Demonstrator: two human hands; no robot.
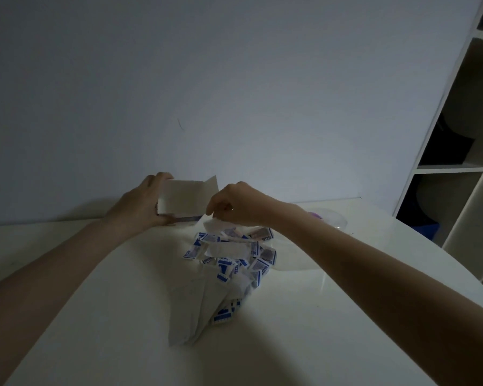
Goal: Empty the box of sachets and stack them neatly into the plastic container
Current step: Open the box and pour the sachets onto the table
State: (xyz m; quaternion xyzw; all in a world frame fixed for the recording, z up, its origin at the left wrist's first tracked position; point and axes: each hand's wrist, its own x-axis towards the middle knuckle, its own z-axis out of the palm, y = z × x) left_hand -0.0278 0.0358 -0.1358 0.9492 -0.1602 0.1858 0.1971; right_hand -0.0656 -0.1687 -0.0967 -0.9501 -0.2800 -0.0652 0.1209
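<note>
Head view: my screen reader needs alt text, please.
Left hand holds a tilted white box above a white table while right hand pinches one sachet over a loose blue-and-white pile. A clear plastic container sits behind.

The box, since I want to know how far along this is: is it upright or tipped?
Tipped. The left hand holds the box tilted, opening down, sachets heaped below. Whether it's empty: cannot tell.
</note>
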